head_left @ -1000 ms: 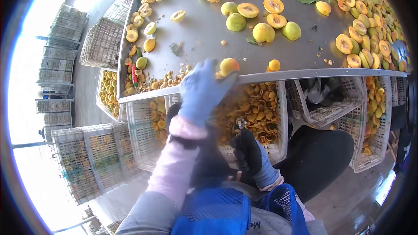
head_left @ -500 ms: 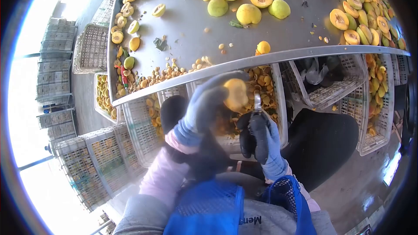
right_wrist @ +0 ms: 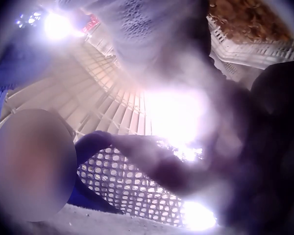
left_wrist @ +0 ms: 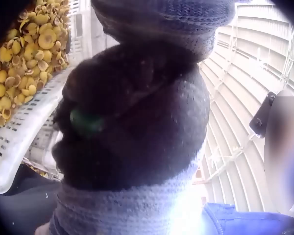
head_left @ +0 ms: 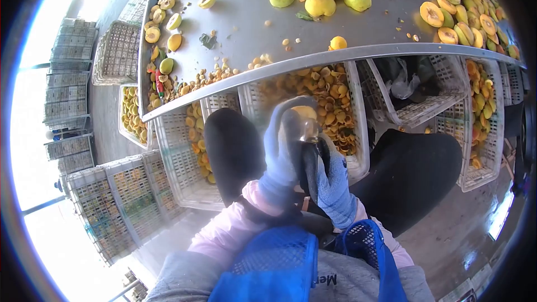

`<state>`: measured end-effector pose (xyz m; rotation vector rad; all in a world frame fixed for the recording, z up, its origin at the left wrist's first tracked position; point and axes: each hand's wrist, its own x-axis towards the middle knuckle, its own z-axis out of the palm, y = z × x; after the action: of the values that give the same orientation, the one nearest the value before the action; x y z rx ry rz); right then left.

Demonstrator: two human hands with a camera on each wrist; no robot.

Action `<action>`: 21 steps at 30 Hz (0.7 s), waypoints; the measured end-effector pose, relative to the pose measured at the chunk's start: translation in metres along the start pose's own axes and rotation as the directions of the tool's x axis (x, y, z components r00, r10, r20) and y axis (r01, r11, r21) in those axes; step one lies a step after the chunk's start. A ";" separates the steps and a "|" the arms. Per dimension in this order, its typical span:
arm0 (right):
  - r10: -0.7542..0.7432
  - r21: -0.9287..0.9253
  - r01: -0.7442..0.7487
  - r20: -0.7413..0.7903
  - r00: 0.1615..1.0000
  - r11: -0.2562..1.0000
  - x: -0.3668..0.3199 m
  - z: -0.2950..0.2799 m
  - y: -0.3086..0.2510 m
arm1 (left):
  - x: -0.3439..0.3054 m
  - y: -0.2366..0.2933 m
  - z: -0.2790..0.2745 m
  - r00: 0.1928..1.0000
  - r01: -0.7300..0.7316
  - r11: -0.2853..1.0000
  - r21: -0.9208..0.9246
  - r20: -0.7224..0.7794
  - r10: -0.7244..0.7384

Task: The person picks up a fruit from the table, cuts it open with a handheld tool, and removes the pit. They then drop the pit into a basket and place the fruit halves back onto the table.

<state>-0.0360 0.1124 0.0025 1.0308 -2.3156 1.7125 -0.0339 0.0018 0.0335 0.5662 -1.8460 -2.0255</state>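
My left hand (head_left: 281, 148), in a blue knit glove with a dark palm, grips a yellow peach (head_left: 305, 112) above a crate of fruit pieces. Right beside it, my gloved right hand (head_left: 331, 179) is curled round a small tool with a shiny metal head (head_left: 309, 131). That head overlaps the lower side of the peach in the head view; motion blur and the fingers hide its exact shape. In the left wrist view the dark palm side of the left glove (left_wrist: 132, 127) fills the middle, hiding the peach. The right wrist view is dark and blurred around the hands.
A metal table (head_left: 246, 22) carries whole and halved peaches (head_left: 320, 4), with a dense pile (head_left: 467, 14) at right. Pits (head_left: 207, 81) and a red-handled tool (head_left: 159, 85) lie along its near left side. Below stand a crate of fruit pieces (head_left: 362, 134) and other plastic crates (head_left: 106, 201).
My left hand took the peach from the table's near edge and brought it down towards me. The right hand rose with the metal-headed tool, and both hands came together.
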 end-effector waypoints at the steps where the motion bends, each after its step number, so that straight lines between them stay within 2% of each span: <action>1: 0.019 0.013 -0.020 0.029 0.999 1.000 -0.006 0.002 0.002 | -0.001 -0.002 0.000 0.998 -0.058 0.997 0.049 -0.005 0.058; 3: 0.055 0.036 -0.058 0.084 0.995 0.998 -0.018 0.002 0.003 | -0.001 -0.009 -0.001 0.984 -0.175 0.974 0.146 -0.004 0.177; 6: -0.074 -0.097 0.072 -0.024 0.997 0.993 -0.015 0.003 0.007 | -0.005 -0.011 -0.001 0.987 -0.161 0.977 0.140 0.004 0.162; 7: 0.083 0.049 -0.081 -0.041 0.996 0.996 -0.020 0.006 0.006 | -0.005 -0.010 -0.001 0.978 -0.209 0.957 0.200 0.039 0.205; 9: 0.383 0.335 -0.359 -0.006 0.924 0.871 -0.036 0.015 0.007 | 0.003 -0.007 -0.003 0.952 -0.307 0.899 0.313 0.112 0.286; 12: 0.479 0.566 -0.455 0.118 0.870 0.687 -0.049 0.018 0.015 | 0.012 0.012 -0.005 0.968 -0.179 0.937 0.300 0.226 0.113; 13: 0.360 0.409 -0.365 0.093 0.928 0.836 -0.050 0.014 0.017 | 0.017 0.006 -0.008 0.963 -0.149 0.969 0.199 0.253 0.096; 14: 0.228 0.238 -0.244 0.094 0.969 0.940 -0.049 0.010 0.020 | 0.019 0.002 -0.014 0.931 -0.254 0.918 0.304 0.335 0.147; 15: 0.300 0.244 -0.329 0.148 0.942 0.912 -0.048 0.010 0.020 | 0.020 0.001 -0.022 0.889 -0.359 0.846 0.394 0.420 0.182; 16: 0.369 0.242 -0.412 0.202 0.907 0.879 -0.047 0.010 0.020 | 0.024 0.002 -0.025 0.875 -0.353 0.824 0.443 0.467 0.123; 17: 0.583 0.374 -0.672 0.335 0.741 0.639 -0.046 0.011 0.018 | 0.027 0.005 -0.026 0.857 -0.352 0.797 0.490 0.512 0.064; 18: 0.643 0.410 -0.765 0.420 0.641 0.496 -0.047 0.011 0.019 | 0.031 0.008 -0.028 0.833 -0.359 0.766 0.533 0.553 0.005; 19: 0.689 0.424 -0.840 0.496 0.528 0.339 -0.047 0.012 0.020 | 0.032 0.015 -0.024 0.849 -0.218 0.784 0.582 0.509 -0.141; 20: 0.677 0.414 -0.834 0.497 0.543 0.365 -0.051 0.013 0.024 | 0.035 0.012 -0.024 0.839 -0.087 0.808 0.582 0.480 -0.255; 21: 0.662 0.440 -0.773 0.413 0.626 0.456 -0.050 0.015 0.024 | 0.037 0.009 -0.024 0.817 0.048 0.812 0.582 0.444 -0.367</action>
<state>-0.0058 0.1260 -0.0447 0.1248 -2.5992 2.9141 -0.0541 -0.0383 0.0387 0.3685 -2.8843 -1.8978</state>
